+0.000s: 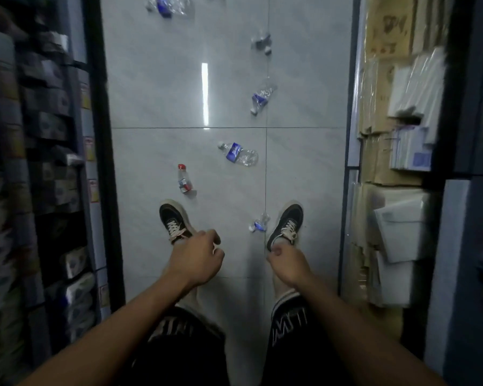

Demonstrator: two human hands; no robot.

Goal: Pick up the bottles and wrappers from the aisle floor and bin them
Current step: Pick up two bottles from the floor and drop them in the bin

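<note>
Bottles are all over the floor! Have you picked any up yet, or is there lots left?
Nothing looks binned yet, and no bin is in view. Both hands, left and right, hang loosely curled and hold nothing. Still on the floor: a crushed bottle by the right shoe, a red-capped bottle, a blue-label bottle, another, a blurry piece, and one far off. So nearly all of it is left.

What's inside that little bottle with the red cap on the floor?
The red-capped bottle lies on its side on the tiled floor. Its clear upper part looks empty; a red, white and blue label covers the lower part, so what is behind it cannot be seen.
</note>
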